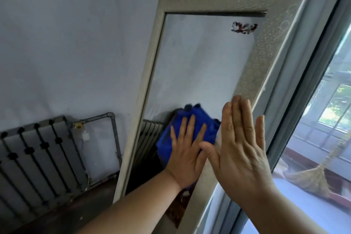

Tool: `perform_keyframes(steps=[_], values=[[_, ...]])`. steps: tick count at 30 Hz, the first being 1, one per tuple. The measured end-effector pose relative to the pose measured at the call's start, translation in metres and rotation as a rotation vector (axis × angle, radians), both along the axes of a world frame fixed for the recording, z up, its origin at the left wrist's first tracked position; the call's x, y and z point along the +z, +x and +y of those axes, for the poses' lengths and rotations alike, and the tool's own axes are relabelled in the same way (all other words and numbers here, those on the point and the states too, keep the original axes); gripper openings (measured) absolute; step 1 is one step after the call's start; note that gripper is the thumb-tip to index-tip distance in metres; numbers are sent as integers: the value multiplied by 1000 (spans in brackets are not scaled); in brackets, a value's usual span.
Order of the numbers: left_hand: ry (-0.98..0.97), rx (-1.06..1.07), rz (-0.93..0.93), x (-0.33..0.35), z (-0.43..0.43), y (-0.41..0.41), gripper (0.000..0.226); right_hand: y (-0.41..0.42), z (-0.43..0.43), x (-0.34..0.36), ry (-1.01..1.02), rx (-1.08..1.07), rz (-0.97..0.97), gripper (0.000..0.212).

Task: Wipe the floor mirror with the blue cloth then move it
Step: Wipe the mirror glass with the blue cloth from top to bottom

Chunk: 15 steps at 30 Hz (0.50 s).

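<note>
My left hand (187,150) is flat and open, fingers spread, palm pressing the blue cloth (191,129) against the glass of the floor mirror (199,59); no pinch, just pressure. My right hand (245,148) is also flat and open, fingers together and pointing up, at the mirror's right frame edge (266,47); cannot tell whether it touches the frame or hovers just in front. The mirror leans tilted in view, long axis running up and to the right from my hands, between the wall with the radiator (39,150) and the window frame (307,74). The cloth sits in the lower part of the glass, so nearly all unwiped glass lies above my left fingertips, along that long axis. The decal (244,27) is near the top right corner, well away from the cloth. The next stroke likely goes upward with the left hand, the nearer one to the glass, while the right steadies the frame. Moving it is not yet started.
</note>
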<state>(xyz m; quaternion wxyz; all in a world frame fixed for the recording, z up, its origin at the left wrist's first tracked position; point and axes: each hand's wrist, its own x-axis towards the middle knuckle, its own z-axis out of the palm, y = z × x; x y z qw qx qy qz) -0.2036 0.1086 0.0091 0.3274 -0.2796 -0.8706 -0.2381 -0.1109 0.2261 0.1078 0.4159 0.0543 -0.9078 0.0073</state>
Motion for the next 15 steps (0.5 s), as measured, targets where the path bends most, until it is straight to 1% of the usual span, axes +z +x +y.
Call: perform_keyframes(steps=[2, 4, 7, 9, 11, 12, 15], values=[[-9, 35, -77, -18, -5, 8, 74, 3, -2, -7, 1, -2, -10, 87], [-17, 17, -85, -1, -4, 6, 71, 5, -4, -14, 18, -6, -19, 87], [-6, -63, -31, 71, 6, -10, 63, 5, -8, -16, 9, -19, -24, 89], [32, -76, 15, 122, 12, -28, 65, 4, -12, -16, -4, -29, -8, 89], [116, -37, 7, 152, 11, -53, 67, 4, -13, -18, -1, -25, 7, 89], [192, 6, -26, 156, 6, -66, 66, 4, -12, -18, 4, -25, 14, 89], [488, 167, -223, 126, -25, -104, 62, 2, -12, -20, 22, -45, 33, 89]])
